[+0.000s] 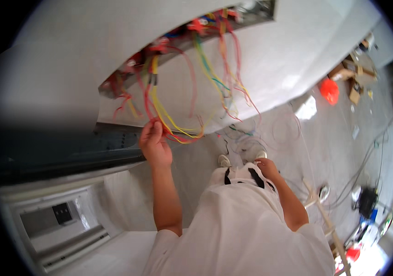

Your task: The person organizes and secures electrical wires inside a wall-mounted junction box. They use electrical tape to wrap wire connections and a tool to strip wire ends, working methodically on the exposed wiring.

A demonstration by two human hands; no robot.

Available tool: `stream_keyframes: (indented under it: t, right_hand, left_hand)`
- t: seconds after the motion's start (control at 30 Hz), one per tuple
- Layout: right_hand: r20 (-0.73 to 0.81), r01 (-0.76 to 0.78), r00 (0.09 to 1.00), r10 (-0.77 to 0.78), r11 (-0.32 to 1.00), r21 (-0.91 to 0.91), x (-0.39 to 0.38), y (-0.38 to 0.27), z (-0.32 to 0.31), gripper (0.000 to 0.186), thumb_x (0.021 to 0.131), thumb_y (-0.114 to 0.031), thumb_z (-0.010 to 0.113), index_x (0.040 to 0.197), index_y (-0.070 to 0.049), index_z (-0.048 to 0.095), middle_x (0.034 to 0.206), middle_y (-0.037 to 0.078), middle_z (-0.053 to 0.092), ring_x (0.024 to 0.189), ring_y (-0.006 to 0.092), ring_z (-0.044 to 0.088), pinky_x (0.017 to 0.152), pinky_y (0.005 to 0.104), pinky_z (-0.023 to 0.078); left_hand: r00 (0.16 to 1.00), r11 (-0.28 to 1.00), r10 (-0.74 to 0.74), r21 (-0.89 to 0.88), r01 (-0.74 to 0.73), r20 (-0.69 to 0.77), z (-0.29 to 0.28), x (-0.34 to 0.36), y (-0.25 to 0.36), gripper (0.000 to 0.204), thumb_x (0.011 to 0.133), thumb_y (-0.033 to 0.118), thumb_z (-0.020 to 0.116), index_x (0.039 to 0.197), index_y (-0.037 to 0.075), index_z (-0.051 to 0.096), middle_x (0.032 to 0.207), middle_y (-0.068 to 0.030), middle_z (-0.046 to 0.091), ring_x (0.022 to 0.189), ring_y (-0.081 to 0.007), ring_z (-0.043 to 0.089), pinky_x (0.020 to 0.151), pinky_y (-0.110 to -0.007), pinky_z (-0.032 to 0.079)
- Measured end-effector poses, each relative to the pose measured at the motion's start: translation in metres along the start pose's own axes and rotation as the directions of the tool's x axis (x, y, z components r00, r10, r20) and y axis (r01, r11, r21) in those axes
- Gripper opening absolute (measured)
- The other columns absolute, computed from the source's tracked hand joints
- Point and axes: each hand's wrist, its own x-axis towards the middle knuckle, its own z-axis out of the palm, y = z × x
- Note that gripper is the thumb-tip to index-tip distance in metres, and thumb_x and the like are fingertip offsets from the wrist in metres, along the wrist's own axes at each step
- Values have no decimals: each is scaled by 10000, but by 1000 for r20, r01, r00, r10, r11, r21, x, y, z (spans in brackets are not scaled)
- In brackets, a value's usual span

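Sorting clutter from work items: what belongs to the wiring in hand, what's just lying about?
Likely in the job:
- red wires, held in the left hand
- yellow wires beside them
- long opening they hang from

Likely just lying about:
- orange-red bag
- cardboard boxes

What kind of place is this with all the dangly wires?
Probably a room being built or fixed up: coloured wires hang from a long slot in a white surface, and cardboard boxes sit on the floor.
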Motion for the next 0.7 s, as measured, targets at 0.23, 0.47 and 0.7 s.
stream_keyframes:
  t: [0.23, 0.47, 0.7]
  right_hand:
    - [-171, 650, 757, -631, 753, 102, -15, -272, -65, 203, 978, 35, 601, 1150, 1, 703, 1049, 146, 725, 894, 251, 697, 809, 326, 544]
    - [76, 491, 866, -495, 869, 68, 44, -244, -31, 201, 1006, -35, 581, 1168, -10, 697, 1042, 164, 737, 917, 298, 711, 815, 362, 556]
    - [568, -503, 667, 482, 854, -135, 39, 59, 0, 441, 1033, -393, 600, 1313, -61, 677, 1229, 107, 711, 1079, 216, 662, 951, 384, 533]
  left_hand:
    - [973, 977, -190, -75, 201, 134, -1, -19, 42, 200, 986, 49, 643, 1164, -38, 676, 900, -112, 733, 678, -162, 662, 564, -291, 512]
    - [935, 946, -325, 55, 320, 143, 12, -26, 29, 375, 926, 12, 645, 1292, -28, 571, 1091, -122, 691, 676, -179, 690, 541, -299, 542]
    - [998, 785, 61, 619, -40, -12, 19, -15, -4, 551, 902, 32, 716, 1410, 31, 501, 1252, -159, 590, 907, -241, 671, 771, -360, 555]
